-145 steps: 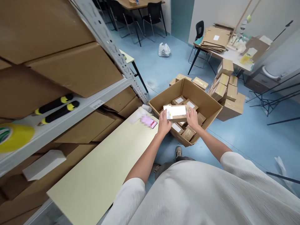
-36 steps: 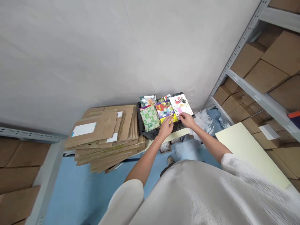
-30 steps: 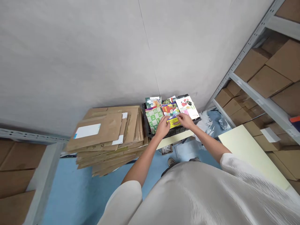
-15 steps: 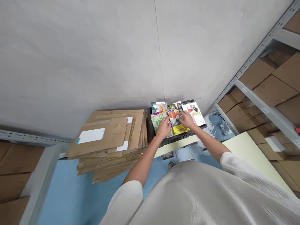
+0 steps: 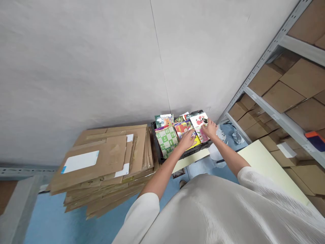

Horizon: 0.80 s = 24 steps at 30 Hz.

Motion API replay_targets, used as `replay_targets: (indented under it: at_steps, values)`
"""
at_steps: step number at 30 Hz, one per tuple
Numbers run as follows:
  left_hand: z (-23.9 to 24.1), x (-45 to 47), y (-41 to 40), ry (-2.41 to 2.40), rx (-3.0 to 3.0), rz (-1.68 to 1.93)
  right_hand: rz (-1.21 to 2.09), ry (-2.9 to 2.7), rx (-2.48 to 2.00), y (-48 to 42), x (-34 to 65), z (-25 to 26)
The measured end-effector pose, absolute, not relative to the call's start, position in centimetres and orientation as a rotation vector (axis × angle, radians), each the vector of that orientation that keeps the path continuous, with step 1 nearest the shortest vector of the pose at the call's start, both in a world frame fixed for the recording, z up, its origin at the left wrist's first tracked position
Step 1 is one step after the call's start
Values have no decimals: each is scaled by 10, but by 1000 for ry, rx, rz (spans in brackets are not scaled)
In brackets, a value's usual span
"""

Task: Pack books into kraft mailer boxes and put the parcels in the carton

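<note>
A black crate (image 5: 162, 156) full of colourful booklets stands against the wall on a small pale table (image 5: 191, 159). My left hand (image 5: 187, 139) lies on the middle booklets, beside a green-and-white checked one (image 5: 166, 139), fingers curled against the covers. Further right, my right hand (image 5: 209, 128) pinches the white booklet with red fruit (image 5: 198, 121) at the crate's right end. Both arms reach forward from white sleeves.
A thick stack of flattened cardboard sheets (image 5: 101, 166) with white labels lies left of the crate. A metal shelf rack (image 5: 266, 101) packed with brown boxes runs along the right. A pale tabletop (image 5: 269, 169) sits below it. Crumpled white paper (image 5: 219, 149) lies on the blue floor.
I turned from the open carton of small parcels to the booklet crate. In the last second my right hand moved right from the middle booklets onto the white one.
</note>
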State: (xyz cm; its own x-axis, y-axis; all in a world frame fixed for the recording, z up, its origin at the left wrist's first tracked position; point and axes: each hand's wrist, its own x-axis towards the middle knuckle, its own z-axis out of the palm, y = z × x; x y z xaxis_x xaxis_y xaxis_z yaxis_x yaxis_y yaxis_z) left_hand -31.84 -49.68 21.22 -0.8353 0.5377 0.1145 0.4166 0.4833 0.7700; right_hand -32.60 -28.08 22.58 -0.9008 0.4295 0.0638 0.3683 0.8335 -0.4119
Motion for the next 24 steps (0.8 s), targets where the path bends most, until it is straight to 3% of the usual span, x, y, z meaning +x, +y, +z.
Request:
replay_targets:
  at_steps: [8, 14, 24]
  values:
    - [211, -312, -492, 2607, 820, 1143, 858, -2648, -452, -261, -323, 233]
    - [210, -314, -485, 2671, 889, 1262, 1022, -2568, -344, -234, -314, 255]
    - [251, -282, -398, 2640, 1181, 1324, 1102, -2621, -421, -157, -228, 286]
